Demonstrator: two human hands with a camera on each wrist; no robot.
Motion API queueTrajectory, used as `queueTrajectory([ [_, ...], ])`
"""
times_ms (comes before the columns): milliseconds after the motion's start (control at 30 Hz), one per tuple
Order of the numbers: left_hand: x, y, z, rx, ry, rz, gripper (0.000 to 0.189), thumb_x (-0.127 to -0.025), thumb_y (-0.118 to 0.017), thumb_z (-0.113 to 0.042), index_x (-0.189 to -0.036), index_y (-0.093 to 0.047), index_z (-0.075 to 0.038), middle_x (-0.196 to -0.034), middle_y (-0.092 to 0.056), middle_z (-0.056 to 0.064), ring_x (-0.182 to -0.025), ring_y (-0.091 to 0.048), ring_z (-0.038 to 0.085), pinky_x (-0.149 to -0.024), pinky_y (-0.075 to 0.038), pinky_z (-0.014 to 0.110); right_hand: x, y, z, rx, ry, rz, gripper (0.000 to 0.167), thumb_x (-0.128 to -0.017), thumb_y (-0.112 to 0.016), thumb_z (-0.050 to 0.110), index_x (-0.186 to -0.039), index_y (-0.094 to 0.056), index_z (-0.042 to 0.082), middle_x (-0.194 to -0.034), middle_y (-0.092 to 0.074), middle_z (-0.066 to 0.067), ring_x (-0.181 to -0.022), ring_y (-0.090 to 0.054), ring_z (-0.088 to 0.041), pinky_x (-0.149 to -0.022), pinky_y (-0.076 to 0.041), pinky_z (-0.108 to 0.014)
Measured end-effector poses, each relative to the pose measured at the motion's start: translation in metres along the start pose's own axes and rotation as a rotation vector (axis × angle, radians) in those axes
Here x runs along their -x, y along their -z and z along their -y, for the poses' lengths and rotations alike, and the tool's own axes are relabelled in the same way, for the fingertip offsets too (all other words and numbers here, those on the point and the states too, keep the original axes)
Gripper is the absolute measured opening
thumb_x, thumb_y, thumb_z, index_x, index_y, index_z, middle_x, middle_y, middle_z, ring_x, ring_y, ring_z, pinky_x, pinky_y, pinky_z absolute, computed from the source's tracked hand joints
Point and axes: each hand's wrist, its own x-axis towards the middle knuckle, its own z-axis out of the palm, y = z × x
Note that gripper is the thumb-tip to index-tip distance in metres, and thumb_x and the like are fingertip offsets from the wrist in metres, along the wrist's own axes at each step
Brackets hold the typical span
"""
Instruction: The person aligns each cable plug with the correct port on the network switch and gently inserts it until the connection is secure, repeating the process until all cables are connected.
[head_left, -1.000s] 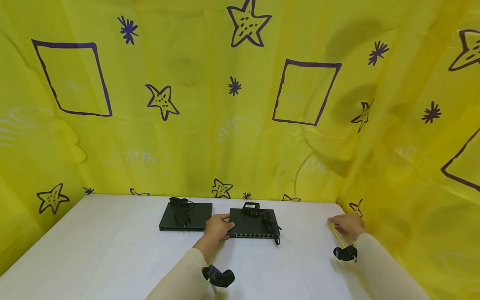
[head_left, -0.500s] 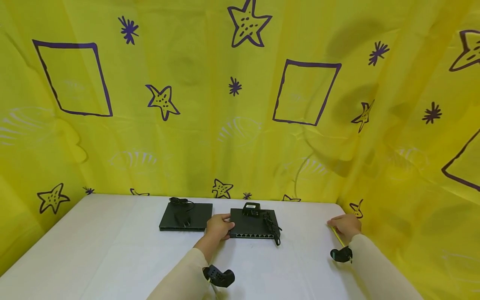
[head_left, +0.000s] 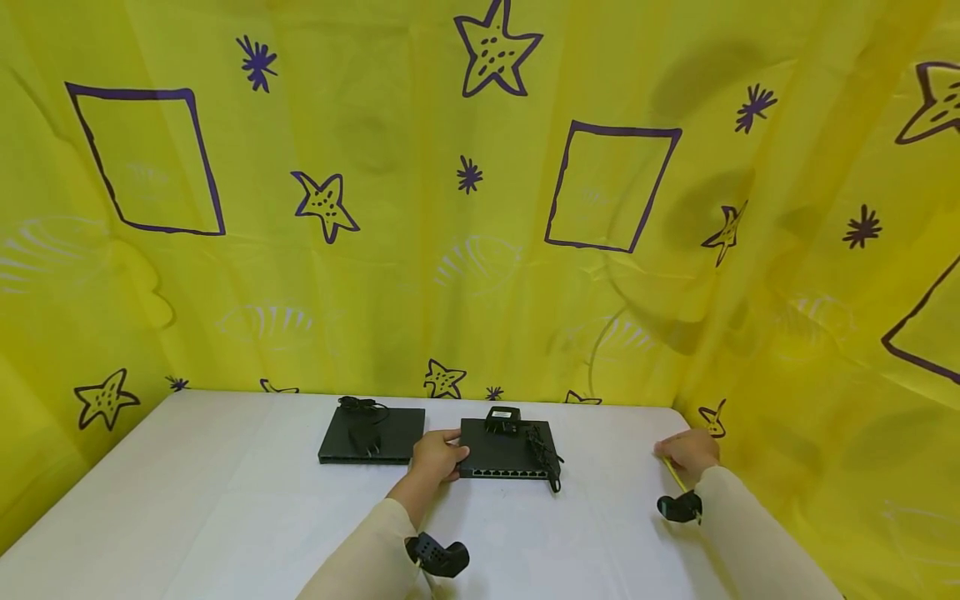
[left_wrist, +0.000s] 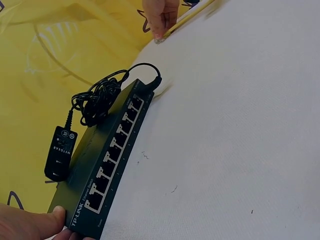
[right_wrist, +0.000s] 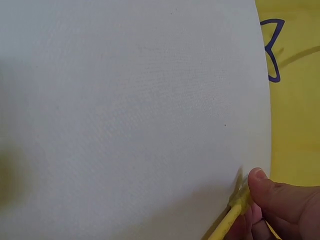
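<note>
At the left end of a black TP-LINK Ethernet switch point(left_wrist: 118, 129), my left hand point(head_left: 433, 457) grips the casing, with the thumb on top. The row of ports faces the front of the table. A black NETGEAR power adapter point(left_wrist: 61, 152) and its bundled cord point(left_wrist: 101, 100) lie on top of the switch, and the cord's plug is at the switch's far end. Over the table's back right corner, my right hand point(head_left: 692, 450) pinches a yellow network cable point(right_wrist: 228, 222) close to its clear plug point(right_wrist: 241, 196). Part of the cable is hidden under the right forearm.
Left of my left hand lies a second flat black box point(head_left: 337, 437), bearing another power adapter point(head_left: 364, 437) and a coiled cord point(head_left: 360, 403). A white cloth covers the table point(head_left: 225, 517). Yellow patterned curtains point(head_left: 390, 300) stand right behind it and along both sides.
My right hand has shifted slightly to the left with the yellow network cable. The left hand and the Ethernet switch stay in place.
</note>
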Motion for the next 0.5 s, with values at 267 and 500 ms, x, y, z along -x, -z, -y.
queueTrajectory([
  [267,-0.001,-0.001,0.0,0.009,0.02,-0.004,0.042,-0.088,-0.072,-0.006,-0.13,-0.065,-0.008,-0.114,-0.068,0.016,-0.078,-0.06,0.017,-0.057,-0.058,0.024,0.001,-0.003,0.008,0.116,-0.033,0.022,0.042,-0.09,-0.069,0.008,-0.11,-0.05,-0.024,-0.081,-0.05,-0.02,-0.068,-0.051,-0.024,-0.056,-0.045,-0.025],
  [500,0.0,0.0,0.0,0.012,0.014,-0.005,0.042,-0.088,-0.072,-0.006,-0.13,-0.065,-0.008,-0.112,-0.069,0.015,-0.078,-0.06,0.017,-0.057,-0.058,0.024,0.003,0.002,0.014,0.142,-0.032,0.097,0.038,-0.093,-0.065,0.008,-0.109,-0.049,-0.022,-0.077,-0.05,-0.017,-0.069,-0.051,-0.024,-0.058,-0.047,-0.025],
])
